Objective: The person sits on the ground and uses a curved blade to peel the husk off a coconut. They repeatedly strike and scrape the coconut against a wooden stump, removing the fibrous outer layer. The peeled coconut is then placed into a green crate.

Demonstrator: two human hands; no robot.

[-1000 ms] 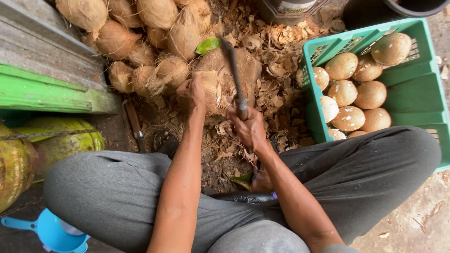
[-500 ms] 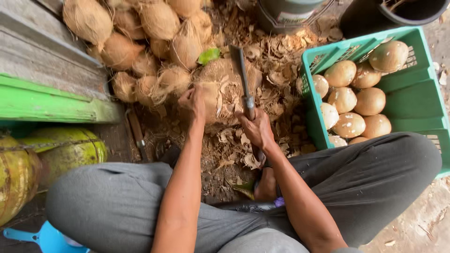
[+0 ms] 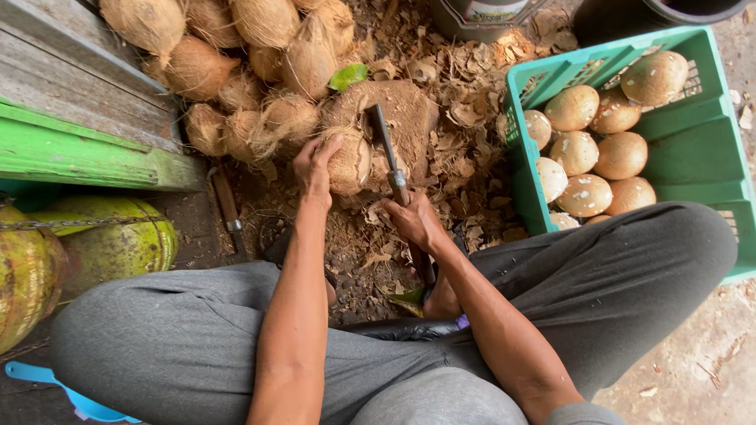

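Ground strewn with dry husk scraps, a pile of unhusked coconuts (image 3: 236, 47) at the far side. The left hand (image 3: 315, 161) grips a husked-down coconut (image 3: 350, 161) steady against a worn wooden block (image 3: 413, 118), while the right hand (image 3: 413, 220) is closed around a cleaver (image 3: 386, 145), blade resting beside the nut. A green crate (image 3: 701, 165) of peeled coconuts stands to the right, near enough for dropping finished nuts in.

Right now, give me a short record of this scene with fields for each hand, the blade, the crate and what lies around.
left hand: steadies a husked coconut on a wooden block
right hand: grip closed on the handle of a long knife
blade: points away from the person, lying against the coconut
green crate: to the person's right, holds peeled coconuts
pile: unpeeled brown coconuts beyond the block
ground: husk scraps scattered about
far left: green coconuts
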